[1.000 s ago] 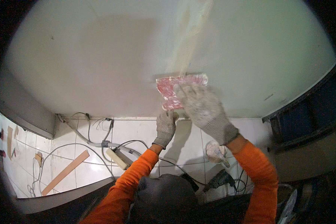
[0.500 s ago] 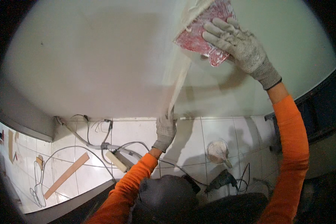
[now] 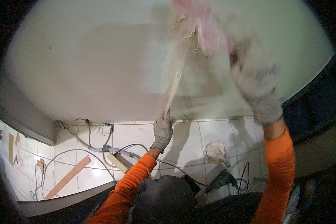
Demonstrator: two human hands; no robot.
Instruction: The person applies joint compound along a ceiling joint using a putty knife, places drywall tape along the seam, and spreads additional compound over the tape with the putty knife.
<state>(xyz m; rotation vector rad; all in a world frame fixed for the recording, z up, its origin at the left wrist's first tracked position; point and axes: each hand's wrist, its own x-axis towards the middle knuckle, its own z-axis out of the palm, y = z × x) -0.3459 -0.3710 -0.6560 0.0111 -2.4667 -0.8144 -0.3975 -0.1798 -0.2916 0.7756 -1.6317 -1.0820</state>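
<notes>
My right hand [image 3: 257, 71], in a pale grey knit glove, is raised at the wall and smeared by motion. It holds a flat red spreader [image 3: 212, 35], blurred and smeared with white compound. Beside the spreader, ragged lumps of wet joint compound [image 3: 189, 33] lie over the upper part of a pale strip of joint tape [image 3: 176, 78]. The strip runs down the wall to my left hand [image 3: 162, 131]. That gloved hand is low, close to the foot of the wall, its fingers closed on the strip's lower end. The fingertips are partly hidden.
On the tiled floor [image 3: 134, 130] stand a round container of compound with a handled tool [image 3: 215, 152] and a dark power tool [image 3: 222, 180] with its cable. A grey conduit [image 3: 84, 143], loose cables and a wooden board [image 3: 69, 176] lie left. Dark furniture [image 3: 313, 100] borders the right.
My right hand has moved down and slightly right, and the spreader has turned. Ragged compound now shows on the wall where the spreader was. My left hand stays nearly in place at the strip.
</notes>
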